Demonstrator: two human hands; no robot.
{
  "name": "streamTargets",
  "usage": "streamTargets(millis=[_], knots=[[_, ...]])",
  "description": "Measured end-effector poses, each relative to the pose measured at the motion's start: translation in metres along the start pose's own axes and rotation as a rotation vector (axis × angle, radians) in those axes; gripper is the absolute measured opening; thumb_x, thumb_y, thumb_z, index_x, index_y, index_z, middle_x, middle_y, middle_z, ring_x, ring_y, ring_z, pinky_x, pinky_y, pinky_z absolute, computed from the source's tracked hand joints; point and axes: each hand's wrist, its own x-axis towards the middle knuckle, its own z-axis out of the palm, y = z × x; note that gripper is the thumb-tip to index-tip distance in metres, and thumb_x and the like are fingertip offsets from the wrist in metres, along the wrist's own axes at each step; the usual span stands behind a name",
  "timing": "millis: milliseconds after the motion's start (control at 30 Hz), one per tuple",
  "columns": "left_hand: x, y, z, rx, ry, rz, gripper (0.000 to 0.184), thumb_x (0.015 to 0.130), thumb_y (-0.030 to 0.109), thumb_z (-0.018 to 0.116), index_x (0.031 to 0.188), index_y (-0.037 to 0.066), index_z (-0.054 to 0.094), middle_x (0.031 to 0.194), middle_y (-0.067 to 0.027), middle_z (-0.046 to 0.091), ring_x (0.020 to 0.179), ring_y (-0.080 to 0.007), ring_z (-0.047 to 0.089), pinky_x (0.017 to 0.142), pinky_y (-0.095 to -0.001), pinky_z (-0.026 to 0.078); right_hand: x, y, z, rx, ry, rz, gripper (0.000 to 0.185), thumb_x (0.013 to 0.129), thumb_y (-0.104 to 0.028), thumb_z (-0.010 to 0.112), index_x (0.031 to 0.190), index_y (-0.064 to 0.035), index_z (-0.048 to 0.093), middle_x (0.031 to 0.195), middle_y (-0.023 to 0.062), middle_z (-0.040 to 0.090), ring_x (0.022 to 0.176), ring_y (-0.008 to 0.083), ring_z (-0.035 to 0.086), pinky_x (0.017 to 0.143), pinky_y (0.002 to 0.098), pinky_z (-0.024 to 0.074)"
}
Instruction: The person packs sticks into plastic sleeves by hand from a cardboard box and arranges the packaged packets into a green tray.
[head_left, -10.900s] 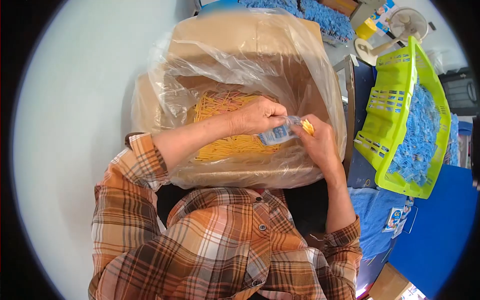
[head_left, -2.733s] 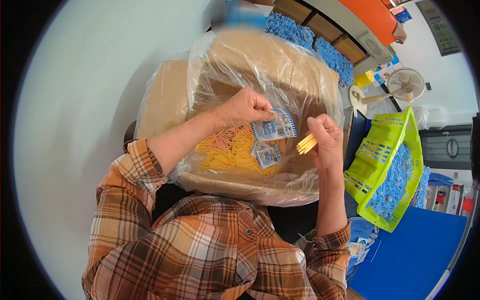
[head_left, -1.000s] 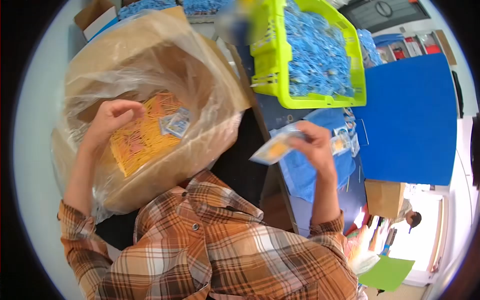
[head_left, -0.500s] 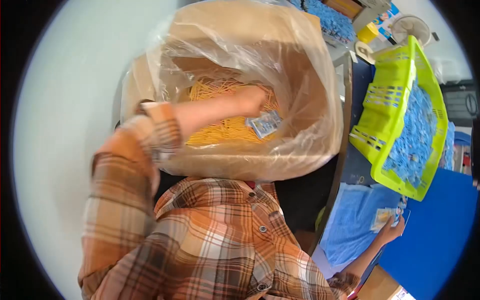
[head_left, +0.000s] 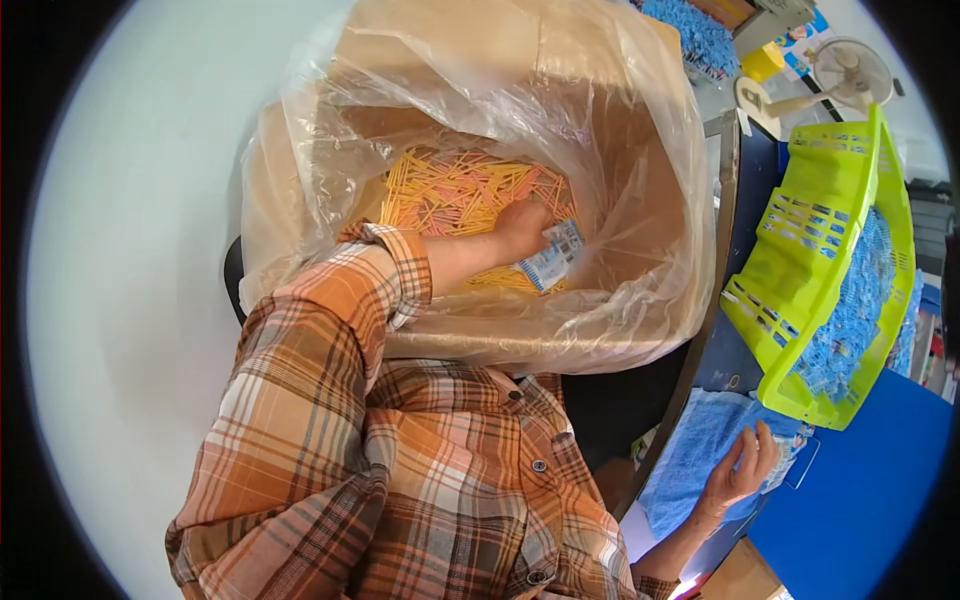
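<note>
My left hand (head_left: 525, 230) is down inside a cardboard box (head_left: 440, 340) lined with clear plastic. Its fingers are closed at the edge of a blue-and-white printed packet (head_left: 553, 256). Beneath and around it lie many thin yellow and pink sticks (head_left: 450, 190). On the right, my right hand (head_left: 741, 468) is raised over a blue towel (head_left: 690, 450), fingers apart and holding nothing. Beside that hand, partly hidden, are small packets (head_left: 785, 455) at the towel's right edge.
A green basket (head_left: 800, 255) full of blue packets (head_left: 850, 310) stands tilted in view at the right. Below it is a blue board (head_left: 860, 480). At the top right are a fan (head_left: 850, 72), a yellow container (head_left: 763, 62) and more blue packets (head_left: 695, 38).
My right hand has let go of the filled packet by the towel and moved left, fingers spread. My left hand, which was over the sticks, is now at the packet in the box.
</note>
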Motion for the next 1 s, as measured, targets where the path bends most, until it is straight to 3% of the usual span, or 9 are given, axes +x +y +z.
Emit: streamTargets(millis=[200,333,400,433,533,633,800,900,1000], knots=[[-0.006,0.013,-0.017,0.104,0.035,-0.026,0.012,0.077,0.018,0.066,0.081,0.008,0.072,0.078,-0.0196,0.065,0.077,-0.0378,0.065,0.070,-0.0481,0.050,0.034,-0.059,0.005,0.308,0.025,-0.128,0.026,0.073,0.008,0.067,0.096,-0.0019,0.064,0.102,0.0173,0.065,0.086,0.0322,0.061,0.073,0.0386,0.0492],[-0.017,0.041,-0.088,0.235,-0.013,0.042,0.016,0.084,0.021,0.061,0.083,0.009,0.072,0.076,-0.0196,0.065,0.075,-0.0402,0.064,0.069,-0.0493,0.049,0.092,-0.130,0.001,0.540,0.011,-0.235,0.026,0.072,0.008,0.069,0.095,-0.0008,0.065,0.098,0.0180,0.065,0.078,0.0317,0.062,0.067,0.0365,0.0496],[-0.027,0.052,-0.130,0.098,0.099,0.078,0.019,0.085,0.022,0.060,0.081,0.007,0.070,0.072,-0.0206,0.063,0.068,-0.0370,0.063,0.066,-0.0464,0.049,0.128,-0.166,0.013,0.645,-0.032,-0.284,0.022,0.071,0.007,0.068,0.091,0.0004,0.064,0.094,0.0175,0.064,0.077,0.0325,0.062,0.066,0.0375,0.0493],[-0.030,0.059,-0.148,0.020,0.122,0.061,0.019,0.086,0.022,0.061,0.080,0.006,0.070,0.068,-0.0180,0.063,0.064,-0.0296,0.063,0.063,-0.0421,0.050,0.145,-0.178,0.023,0.698,-0.060,-0.309,0.018,0.071,0.006,0.068,0.087,0.0012,0.063,0.091,0.0170,0.064,0.077,0.0328,0.062,0.065,0.0383,0.0491],[-0.040,0.053,-0.199,-0.173,0.217,0.064,0.021,0.090,0.022,0.062,0.083,0.002,0.067,0.067,-0.0050,0.065,0.063,-0.0068,0.057,0.060,-0.0268,0.048,0.202,-0.224,0.059,0.595,-0.497,-0.575,0.009,0.071,0.003,0.061,0.080,0.0007,0.063,0.089,0.0184,0.064,0.082,0.0346,0.063,0.067,0.0411,0.0498],[-0.051,0.036,-0.216,-0.646,0.328,0.066,0.020,0.094,0.019,0.059,0.090,0.001,0.066,0.077,0.0024,0.065,0.071,-0.0016,0.057,0.063,-0.0216,0.048,0.226,-0.278,0.121,0.325,-0.901,-0.850,0.015,0.074,0.002,0.057,0.084,-0.0015,0.067,0.089,0.0212,0.066,0.086,0.0357,0.065,0.072,0.0412,0.0515],[-0.061,0.031,-0.223,-1.020,0.440,0.110,0.018,0.093,0.017,0.059,0.100,0.001,0.065,0.089,0.0001,0.067,0.075,-0.0036,0.060,0.068,-0.0220,0.050,0.217,-0.298,0.240,0.084,-0.914,-0.950,0.014,0.078,-0.005,0.057,0.084,-0.0013,0.068,0.088,0.0220,0.067,0.088,0.0357,0.067,0.078,0.0449,0.0524],[-0.062,0.061,-0.226,-1.152,0.555,0.200,0.018,0.091,0.015,0.059,0.100,0.000,0.065,0.088,-0.0017,0.068,0.075,-0.0053,0.062,0.069,-0.0232,0.051,0.220,-0.277,0.241,0.304,-1.018,-0.792,0.014,0.078,-0.004,0.056,0.084,-0.0008,0.068,0.090,0.0215,0.068,0.088,0.0348,0.067,0.078,0.0446,0.0527],[-0.062,0.068,-0.232,-1.301,0.616,0.178,0.018,0.089,0.014,0.058,0.095,-0.001,0.066,0.082,-0.0014,0.066,0.071,-0.0056,0.059,0.064,-0.0232,0.049,0.201,-0.299,0.233,0.402,-1.058,-0.920,0.015,0.077,-0.002,0.055,0.086,-0.0003,0.068,0.092,0.0211,0.067,0.088,0.0332,0.067,0.077,0.0422,0.0534]])
